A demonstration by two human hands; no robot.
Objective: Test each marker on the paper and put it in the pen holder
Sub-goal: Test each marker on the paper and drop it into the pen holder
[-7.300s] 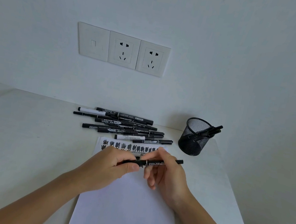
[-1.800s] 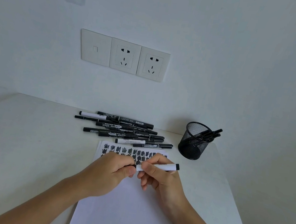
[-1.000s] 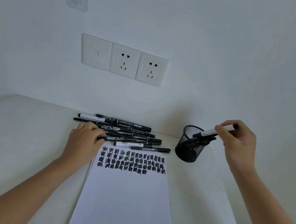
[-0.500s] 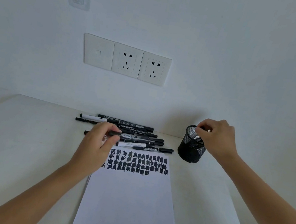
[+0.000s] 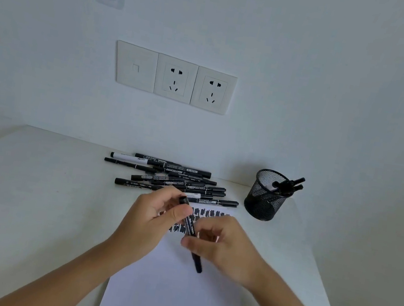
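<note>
Pinching the upper end of a black marker (image 5: 191,228) between thumb and fingertips, the left hand (image 5: 150,221) has its grip closed on what looks like the cap. The right hand (image 5: 230,250) has its fingers curled round the lower barrel. The marker slants between them, just above the paper (image 5: 172,301), with its lower tip poking out under the right palm.

It should handle as a light, stiff plastic stick with a smooth and rather slippery barrel. Nothing about it looks fragile except the felt tip once it is bared. The best hold is probably the one shown: one hand on the cap, the other around mid-barrel, pulling straight apart so the cap does not twist or jam. For writing, a hold low on the barrel near the tip would give better control.

Counting from the left, the loose markers (image 5: 170,179) lie in an overlapping heap on the tabletop (image 5: 30,192) beyond the paper. There are roughly ten, mostly black with a couple of white-bodied ones, but the overlap prevents an exact count. One marker is in hand, and there is one sheet with two rows of black test strokes, partly hidden. On the right stands one mesh pen holder (image 5: 262,202), and at least three stored markers (image 5: 289,186) lean out of it.
</note>
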